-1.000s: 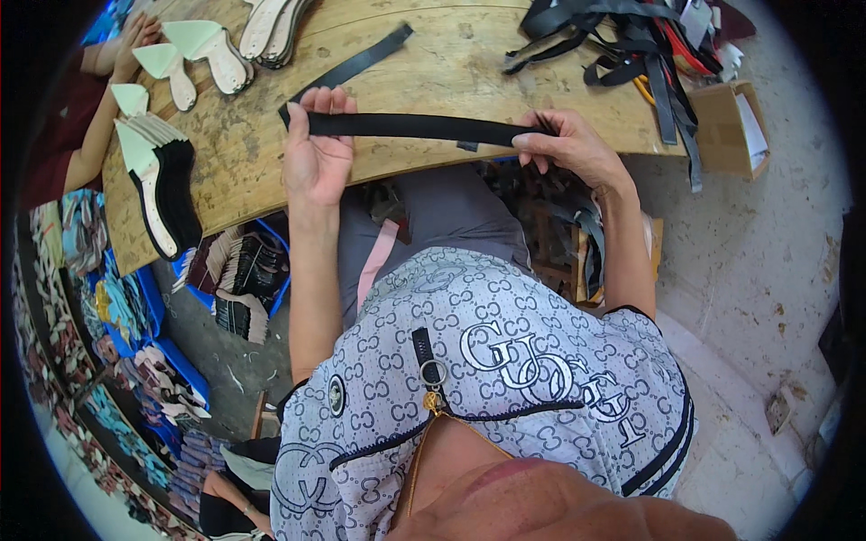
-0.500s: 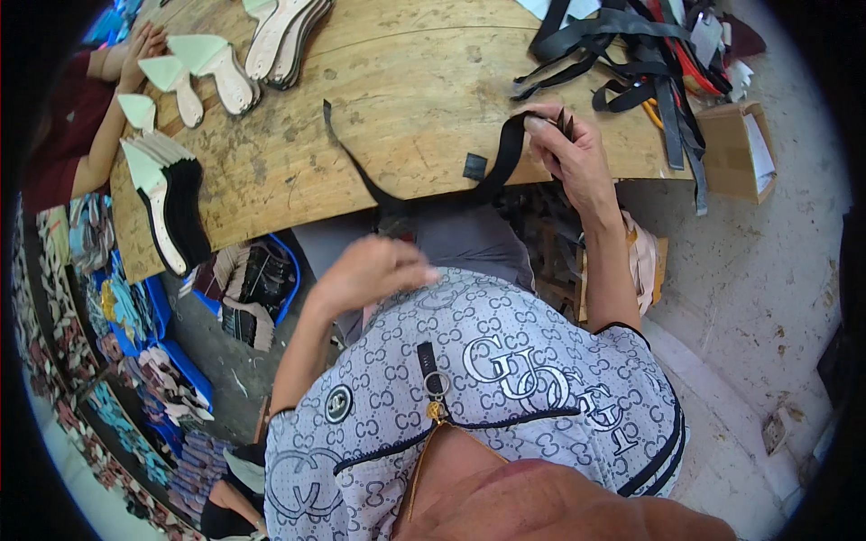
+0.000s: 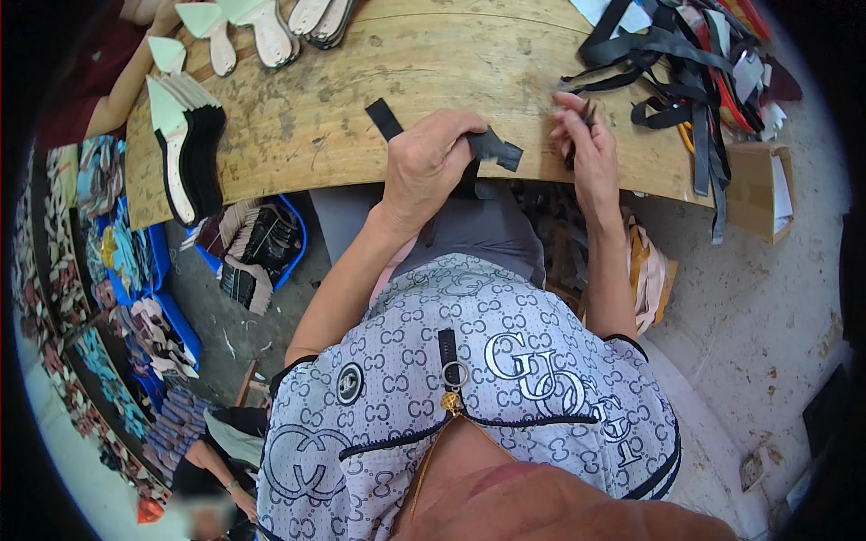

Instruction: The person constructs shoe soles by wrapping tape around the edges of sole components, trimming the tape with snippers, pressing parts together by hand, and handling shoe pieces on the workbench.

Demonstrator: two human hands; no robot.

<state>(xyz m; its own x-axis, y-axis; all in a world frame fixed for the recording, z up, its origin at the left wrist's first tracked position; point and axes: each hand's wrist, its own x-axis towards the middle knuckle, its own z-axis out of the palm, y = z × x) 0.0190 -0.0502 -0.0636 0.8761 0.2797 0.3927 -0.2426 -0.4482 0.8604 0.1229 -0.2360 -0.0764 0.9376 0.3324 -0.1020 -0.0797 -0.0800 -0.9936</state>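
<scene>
At the near edge of the wooden table [image 3: 325, 135], my left hand [image 3: 424, 169] is closed around a black fabric strap [image 3: 383, 118]. One end of the strap sticks out on the left of the fist; dark strap also shows to its right, over the tabletop, and hangs below the edge. Further right, my right hand [image 3: 588, 153] has its fingers curled around a small, dark, pointed tool [image 3: 587, 114] that looks like thread snips. Its fingers are apart from the strap, and most of the tool is hidden in the palm.
Black straps [image 3: 658, 54] lie tangled at the table's right end, beside a cardboard box [image 3: 750, 185]. Black-edged cut pieces [image 3: 192, 149] are stacked at the left, with more pale-green pieces [image 3: 271, 34] behind. A blue bin [image 3: 298, 243] stands below. Another person's arm [image 3: 124, 86] rests at far left.
My left hand has come up from near my lap and gripped the strap. My right hand has let go of the strap's end and keeps the pointed tool. The view has shifted slightly.
</scene>
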